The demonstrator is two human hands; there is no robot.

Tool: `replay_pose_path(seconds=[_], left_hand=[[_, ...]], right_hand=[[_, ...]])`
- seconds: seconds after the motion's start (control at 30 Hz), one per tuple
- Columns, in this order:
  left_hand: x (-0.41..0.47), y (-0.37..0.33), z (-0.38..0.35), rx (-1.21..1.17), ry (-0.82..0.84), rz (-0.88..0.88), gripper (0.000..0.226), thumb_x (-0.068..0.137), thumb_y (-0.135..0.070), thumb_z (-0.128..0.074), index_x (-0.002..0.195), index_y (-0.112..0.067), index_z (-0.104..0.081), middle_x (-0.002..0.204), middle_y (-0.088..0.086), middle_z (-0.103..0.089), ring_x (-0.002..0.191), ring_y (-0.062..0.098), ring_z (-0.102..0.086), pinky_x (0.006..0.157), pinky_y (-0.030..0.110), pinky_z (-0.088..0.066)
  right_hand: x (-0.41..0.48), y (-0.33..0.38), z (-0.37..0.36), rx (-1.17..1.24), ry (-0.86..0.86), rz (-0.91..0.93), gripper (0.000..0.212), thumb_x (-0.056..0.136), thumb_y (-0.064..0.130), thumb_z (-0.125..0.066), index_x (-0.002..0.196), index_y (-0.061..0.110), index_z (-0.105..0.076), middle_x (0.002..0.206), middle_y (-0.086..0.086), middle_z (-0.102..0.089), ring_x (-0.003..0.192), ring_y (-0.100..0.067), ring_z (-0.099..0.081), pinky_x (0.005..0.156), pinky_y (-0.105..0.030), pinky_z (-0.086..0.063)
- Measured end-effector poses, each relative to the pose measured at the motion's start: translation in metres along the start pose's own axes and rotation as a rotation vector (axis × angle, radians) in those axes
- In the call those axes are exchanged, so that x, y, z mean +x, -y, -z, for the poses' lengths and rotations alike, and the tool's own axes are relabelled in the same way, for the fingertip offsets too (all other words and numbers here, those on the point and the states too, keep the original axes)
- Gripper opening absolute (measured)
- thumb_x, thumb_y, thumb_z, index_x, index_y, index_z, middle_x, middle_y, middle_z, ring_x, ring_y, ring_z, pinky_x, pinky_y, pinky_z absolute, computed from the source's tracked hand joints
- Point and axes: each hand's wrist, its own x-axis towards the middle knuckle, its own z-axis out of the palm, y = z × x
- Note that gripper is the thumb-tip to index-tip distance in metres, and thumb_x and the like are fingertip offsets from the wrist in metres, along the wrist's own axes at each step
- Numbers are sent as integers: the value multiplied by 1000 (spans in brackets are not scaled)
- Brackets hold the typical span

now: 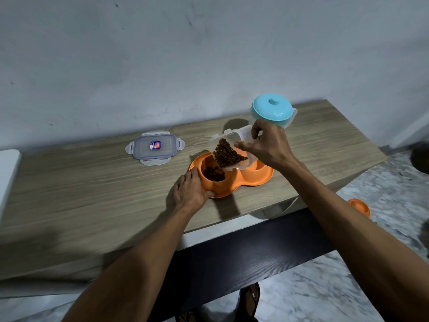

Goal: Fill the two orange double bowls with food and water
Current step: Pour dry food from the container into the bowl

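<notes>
Orange double bowl [243, 180] sits on tabletop [92, 194], long axis left-right. Left hand [191, 190] grips its left rim. Right hand [269, 142] holds tilted clear container [232, 149], mouth directly above left cup; kibble [228, 154] pouring. Right cup empty.

This looks like a home. A wood-grain table [92, 194] stands against a scuffed, plain painted wall [162, 66] over a marble-patterned floor [383, 182]. On it sit household plastics: a clip-lock lid [155, 147] and a teal-lidded jug [272, 110].
</notes>
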Motion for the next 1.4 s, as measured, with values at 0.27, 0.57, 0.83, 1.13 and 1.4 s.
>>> replay_pose_path(seconds=[0.27,0.57,0.83,1.13,1.4], left_hand=[[-1,0,-1,-5,-1,-8,107,66,-50,-82,150,-20,-24,151,4,-42,140,28,-37,115,48,-30],[-4,-3,2,34,-9,8,105,66,-51,-81,149,-21,-26,149,3,-44,138,26,-38,111,48,-34],[-2,-1,-1,45,-26,47,105,64,-54,-79,150,-24,-26,147,1,-45,137,24,-38,111,46,-33],[-3,2,-5,91,-20,71,108,67,-58,-75,153,-25,-19,153,1,-38,144,25,-30,114,49,-28],[-5,0,-6,85,-18,77,107,72,-55,-75,155,-23,-15,157,4,-32,148,27,-21,117,50,-21]], right_hand=[[22,-41,3,365,-13,-476,35,63,47,-70,82,21,-55,96,-13,-67,88,-34,-69,69,-55,-61],[57,-50,-49,480,85,-574,12,92,30,-59,93,18,-56,98,-13,-65,92,-35,-67,78,-55,-60],[129,-36,-99,414,93,-476,13,91,26,-59,92,13,-59,92,-11,-63,88,-32,-66,68,-46,-61],[156,-52,-131,364,206,-435,23,93,24,-56,106,6,-63,108,-15,-67,93,-29,-61,79,-35,-51],[156,-61,-138,351,195,-453,28,97,25,-55,112,3,-62,116,-17,-67,99,-28,-61,83,-33,-49]])
